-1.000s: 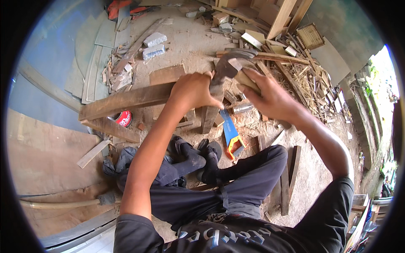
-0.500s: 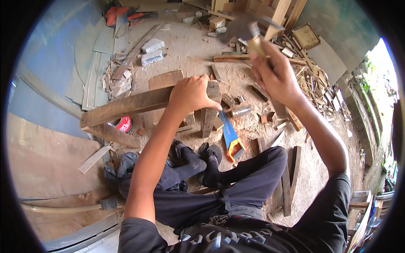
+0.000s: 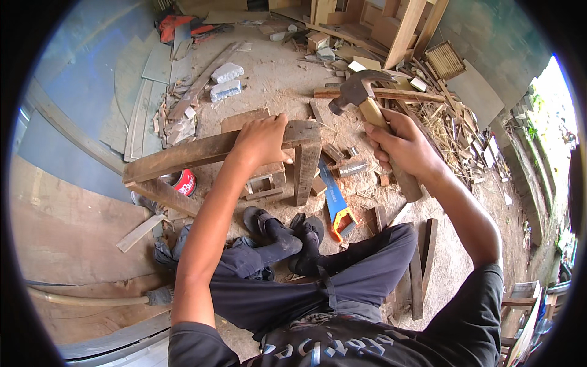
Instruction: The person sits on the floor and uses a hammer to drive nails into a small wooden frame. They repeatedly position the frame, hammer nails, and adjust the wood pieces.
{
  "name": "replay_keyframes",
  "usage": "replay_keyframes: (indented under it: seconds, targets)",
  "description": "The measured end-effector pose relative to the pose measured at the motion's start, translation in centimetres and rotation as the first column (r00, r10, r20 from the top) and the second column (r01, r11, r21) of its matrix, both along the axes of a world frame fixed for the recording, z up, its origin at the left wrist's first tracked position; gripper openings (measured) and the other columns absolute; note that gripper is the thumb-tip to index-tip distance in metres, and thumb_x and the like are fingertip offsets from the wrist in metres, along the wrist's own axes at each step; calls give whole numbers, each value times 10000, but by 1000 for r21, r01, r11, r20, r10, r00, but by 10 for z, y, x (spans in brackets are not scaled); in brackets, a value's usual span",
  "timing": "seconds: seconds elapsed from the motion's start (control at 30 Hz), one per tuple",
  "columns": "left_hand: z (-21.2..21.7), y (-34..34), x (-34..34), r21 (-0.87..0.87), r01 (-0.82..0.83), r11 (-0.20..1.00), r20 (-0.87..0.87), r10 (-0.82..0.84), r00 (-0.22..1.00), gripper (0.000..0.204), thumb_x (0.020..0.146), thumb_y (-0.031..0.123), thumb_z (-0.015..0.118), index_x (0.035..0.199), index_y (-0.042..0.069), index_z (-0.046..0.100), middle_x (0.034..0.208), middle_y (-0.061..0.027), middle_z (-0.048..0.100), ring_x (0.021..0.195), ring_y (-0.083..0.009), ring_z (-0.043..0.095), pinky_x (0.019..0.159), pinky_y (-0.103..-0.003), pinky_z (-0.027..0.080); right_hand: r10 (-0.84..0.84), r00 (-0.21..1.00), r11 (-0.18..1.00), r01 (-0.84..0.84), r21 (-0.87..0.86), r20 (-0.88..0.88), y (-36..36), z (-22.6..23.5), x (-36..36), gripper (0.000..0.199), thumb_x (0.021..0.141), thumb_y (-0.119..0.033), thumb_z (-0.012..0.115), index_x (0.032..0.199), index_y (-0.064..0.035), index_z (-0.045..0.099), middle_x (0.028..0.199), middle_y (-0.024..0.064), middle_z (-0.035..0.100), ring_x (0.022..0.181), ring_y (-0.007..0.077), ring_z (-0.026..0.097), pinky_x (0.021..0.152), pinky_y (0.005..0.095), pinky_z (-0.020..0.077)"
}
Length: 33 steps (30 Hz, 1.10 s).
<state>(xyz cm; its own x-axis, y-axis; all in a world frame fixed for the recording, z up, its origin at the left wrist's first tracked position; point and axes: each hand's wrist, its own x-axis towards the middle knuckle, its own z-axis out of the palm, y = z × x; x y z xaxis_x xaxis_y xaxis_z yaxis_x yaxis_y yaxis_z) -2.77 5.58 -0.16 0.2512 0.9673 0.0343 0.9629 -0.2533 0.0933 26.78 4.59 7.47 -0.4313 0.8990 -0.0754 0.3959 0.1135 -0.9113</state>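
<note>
My right hand [image 3: 405, 145] is wrapped round the wooden handle of a claw hammer [image 3: 359, 90], raised to the right of a wooden frame. The metal head points up and to the left, apart from the wood. The frame [image 3: 183, 154] is made of thick, worn timber, with a long top beam and a short leg [image 3: 307, 174] at its right end. Over the top beam, close to that corner, my left hand [image 3: 262, 140] is closed with its thumb on the near side. Below the corner lies a handsaw [image 3: 332, 194] with a blue blade and a yellow-orange handle.
Beneath the frame's left part stands a red can [image 3: 185, 182]. Two pale blocks [image 3: 226, 90] lie farther back. Wood scraps [image 3: 471, 144] pile up at the right, and a plank [image 3: 431, 244] lies beside my knee. A long-handled brush [image 3: 156, 296] rests at the left.
My right hand has lowered the hammer, which now shows sharply instead of blurred. My left hand has shifted slightly left along the beam, away from the corner.
</note>
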Motion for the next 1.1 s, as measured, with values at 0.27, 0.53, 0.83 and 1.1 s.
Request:
replay_keyframes:
  seconds: [0.27, 0.53, 0.83, 1.1]
  targets:
    - [-8, -4, 5, 89, -58, 994, 5, 58, 998, 334, 770, 7, 610, 1102, -10, 571, 972, -229, 739, 964, -402, 734, 870, -497, 586, -34, 941, 927, 155, 340, -336, -3, 24, -25, 357, 1107, -328, 497, 1322, -43, 489, 807, 30, 573, 531, 86, 533, 402, 237, 447]
    - [-15, -12, 0, 157, -12, 987, 5, 11, 1000, 285, 755, 27, 612, 1036, -2, 576, 911, -224, 734, 873, -390, 738, 789, -482, 593, 112, 956, 871, -226, 436, 273, 0, 27, -33, 292, 1109, -289, 501, 1164, -11, 570, 720, 29, 578, 544, 107, 542, 500, 292, 475]
    - [-8, -11, 6, 101, -43, 994, 16, 42, 999, 338, 740, 62, 673, 1059, -5, 581, 951, -224, 733, 944, -397, 730, 839, -482, 587, 94, 854, 855, -332, 398, 512, 3, 7, -27, 231, 1071, -232, 552, 1062, -5, 593, 707, 64, 599, 585, 211, 602, 587, 418, 550]
    - [-9, -12, 9, 54, -77, 996, -30, 78, 996, 417, 737, 150, 710, 1092, 10, 544, 1039, -235, 721, 1014, -435, 697, 878, -526, 559, 165, 842, 848, -387, 361, 514, -3, 2, -21, 363, 1072, -318, 532, 1072, 40, 594, 796, 261, 684, 798, 427, 713, 734, 522, 528]
